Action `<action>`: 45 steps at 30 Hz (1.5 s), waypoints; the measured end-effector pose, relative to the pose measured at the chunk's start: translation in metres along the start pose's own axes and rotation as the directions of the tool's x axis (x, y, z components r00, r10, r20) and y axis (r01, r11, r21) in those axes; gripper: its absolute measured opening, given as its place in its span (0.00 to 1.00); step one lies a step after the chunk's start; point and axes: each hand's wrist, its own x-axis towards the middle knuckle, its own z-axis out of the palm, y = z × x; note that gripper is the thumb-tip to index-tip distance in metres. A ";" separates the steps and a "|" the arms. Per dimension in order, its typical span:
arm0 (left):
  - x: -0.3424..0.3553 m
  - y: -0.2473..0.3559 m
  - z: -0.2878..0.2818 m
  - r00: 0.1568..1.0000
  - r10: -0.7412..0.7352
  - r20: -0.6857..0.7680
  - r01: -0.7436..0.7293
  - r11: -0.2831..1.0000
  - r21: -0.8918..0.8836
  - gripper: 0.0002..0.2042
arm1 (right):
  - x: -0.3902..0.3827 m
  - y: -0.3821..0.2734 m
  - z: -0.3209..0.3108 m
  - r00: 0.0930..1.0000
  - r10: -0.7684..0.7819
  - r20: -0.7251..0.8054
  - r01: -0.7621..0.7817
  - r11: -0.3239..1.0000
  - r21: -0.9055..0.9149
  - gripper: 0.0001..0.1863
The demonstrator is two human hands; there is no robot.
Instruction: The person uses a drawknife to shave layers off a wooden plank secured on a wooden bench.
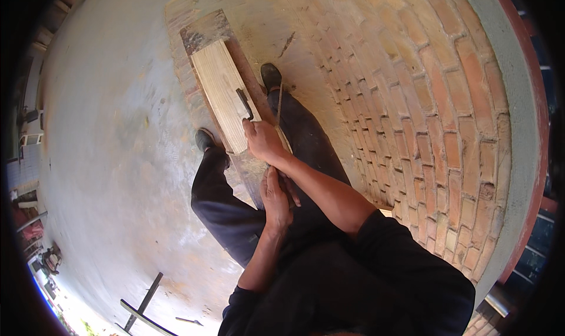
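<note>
A pale wooden board (220, 89) lies lengthwise on a narrow, dark, worn bench (207, 29) between my legs. On the board's near half rests a dark bent bar (244, 102), apparently metal. My right hand (265, 140) is closed above the board's near end, with its fingertips at the bar's near end; its palm side is hidden. Just below the right wrist, my left hand (275, 199) is closed with curled fingers over the bench's near part. What it holds, if anything, is hidden. A thin tan strip (280, 103), cord-like, runs beside the right hand.
My dark shoes (271, 76) stand on either side of the bench, on the grey floor (118, 136). A brick wall (435, 118) rises along the right. At lower left are a dark crossed frame (143, 305) and a small thin tool (189, 321). Clutter lines the far left.
</note>
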 end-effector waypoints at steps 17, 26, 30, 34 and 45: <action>0.036 0.027 0.018 1.000 -0.018 -0.013 0.018 1.000 -0.021 0.20 | 0.042 -0.032 -0.022 0.981 0.126 0.145 -0.168 0.926 0.338 0.30; 0.010 0.012 0.014 1.000 -0.026 0.000 0.026 0.999 -0.027 0.24 | 0.006 -0.025 -0.026 0.975 0.153 0.163 -0.189 0.952 0.241 0.27; 0.000 0.019 0.013 0.997 -0.078 -0.026 0.079 0.996 0.047 0.23 | -0.002 -0.031 -0.028 0.973 0.164 0.159 -0.202 0.945 0.257 0.26; 0.025 0.041 0.013 0.997 -0.075 -0.026 0.075 0.997 -0.005 0.23 | 0.032 -0.039 -0.023 0.977 0.120 0.176 -0.171 0.935 0.310 0.26; 0.023 0.031 0.008 0.995 -0.095 -0.009 0.095 0.995 -0.016 0.22 | 0.026 -0.028 -0.020 0.974 0.117 0.194 -0.177 0.926 0.333 0.27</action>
